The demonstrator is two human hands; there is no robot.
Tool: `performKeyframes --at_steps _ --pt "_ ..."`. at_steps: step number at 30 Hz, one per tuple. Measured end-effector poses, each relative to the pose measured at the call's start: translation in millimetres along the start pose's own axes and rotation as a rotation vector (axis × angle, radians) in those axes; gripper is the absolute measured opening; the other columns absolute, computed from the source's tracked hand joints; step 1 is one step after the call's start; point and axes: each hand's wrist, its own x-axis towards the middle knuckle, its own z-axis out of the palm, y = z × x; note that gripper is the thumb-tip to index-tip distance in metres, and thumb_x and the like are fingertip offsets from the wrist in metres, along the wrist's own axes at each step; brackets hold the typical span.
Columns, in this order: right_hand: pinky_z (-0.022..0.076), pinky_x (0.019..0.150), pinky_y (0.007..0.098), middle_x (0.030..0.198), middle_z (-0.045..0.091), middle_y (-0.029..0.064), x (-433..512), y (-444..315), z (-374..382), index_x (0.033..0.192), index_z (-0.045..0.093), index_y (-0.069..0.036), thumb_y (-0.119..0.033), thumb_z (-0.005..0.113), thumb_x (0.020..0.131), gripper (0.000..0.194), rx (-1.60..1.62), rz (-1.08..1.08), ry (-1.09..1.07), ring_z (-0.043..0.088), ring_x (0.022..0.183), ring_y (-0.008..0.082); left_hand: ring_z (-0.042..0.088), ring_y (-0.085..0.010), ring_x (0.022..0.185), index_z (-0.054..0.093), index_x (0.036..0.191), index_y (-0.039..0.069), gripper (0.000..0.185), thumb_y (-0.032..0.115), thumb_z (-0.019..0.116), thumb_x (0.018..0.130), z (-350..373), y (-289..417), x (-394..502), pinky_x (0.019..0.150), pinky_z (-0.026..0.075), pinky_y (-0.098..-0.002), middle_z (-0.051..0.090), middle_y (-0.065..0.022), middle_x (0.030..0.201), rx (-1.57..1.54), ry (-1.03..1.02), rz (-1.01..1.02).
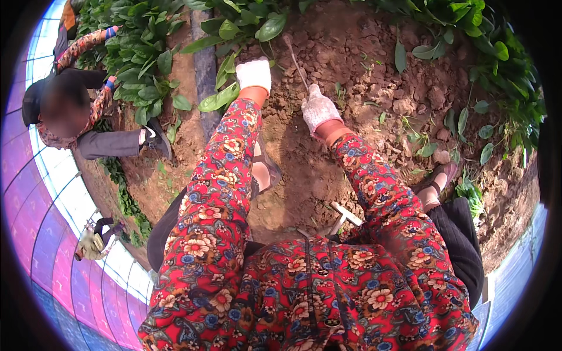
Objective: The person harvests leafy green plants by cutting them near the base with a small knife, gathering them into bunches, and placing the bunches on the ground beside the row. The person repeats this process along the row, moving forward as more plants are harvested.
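My left hand [254,78], in a white knit glove, is closed around a few green leafy plants. Their broad leaves [218,98] stick out to its left, above a dark strip [206,79] on the ground; the stems inside the fist are hidden. In its soiled glove, my right hand [322,109] grips a thin metal-shafted hand tool [296,61]. The tool slants up and left over the broken brown soil [351,39], its far end close to the standing leafy greens [246,22].
Dense leafy greens [496,57] border the soil at the right. Loose leaves [423,142] lie scattered there. Between my feet is a pale T-shaped piece [344,215]. A co-worker [88,114] crouches at left beside another leafy row [140,57]; a further person [94,241] is beyond.
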Motion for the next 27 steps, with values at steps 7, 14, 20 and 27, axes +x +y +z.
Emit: performKeyframes --at_steps 7,14,20,27 --pt "0.0512 0.075 0.0536 0.086 0.068 0.0285 -10 -5 20 0.122 0.049 0.0 -0.022 0.058 0.096 0.036 0.081 0.102 0.026 0.067 0.088 0.0461 0.074 -0.0299 0.082 0.07 0.098 0.012 0.021 0.019 0.051 0.093 -4 1 1 0.069 0.055 -0.045 0.074 -0.0099 0.087 -0.011 -0.042 0.027" --pt "0.0522 0.074 0.0546 0.086 0.068 0.0291 -16 1 33 0.115 0.048 -0.002 -0.016 0.053 0.095 0.025 0.12 0.078 -0.087 0.067 0.089 0.0472 0.073 -0.0317 0.086 0.069 0.099 0.01 0.02 0.018 0.052 0.092 -6 -9 3 0.072 0.055 -0.0467 0.074 -0.0124 0.091 -0.011 -0.113 0.048" --pt "0.0521 0.078 0.0544 0.09 0.068 0.0303 -14 7 12 0.118 0.048 -0.001 -0.024 0.055 0.096 0.033 0.102 0.036 -0.105 0.067 0.091 0.0469 0.071 -0.0348 0.089 0.066 0.102 0.011 0.019 0.025 0.061 0.09 -11 -26 -4 0.074 0.055 -0.0484 0.073 -0.0134 0.095 -0.059 -0.127 0.038" --pt "0.0519 0.075 0.0554 0.086 0.068 0.0281 -31 9 20 0.114 0.048 -0.003 -0.028 0.055 0.098 0.031 0.194 -0.015 0.04 0.067 0.086 0.0469 0.07 -0.0317 0.085 0.059 0.118 0.015 0.04 0.032 0.073 0.084 -34 -50 -24 0.073 0.055 -0.0457 0.07 -0.0108 0.095 -0.109 0.04 0.014"
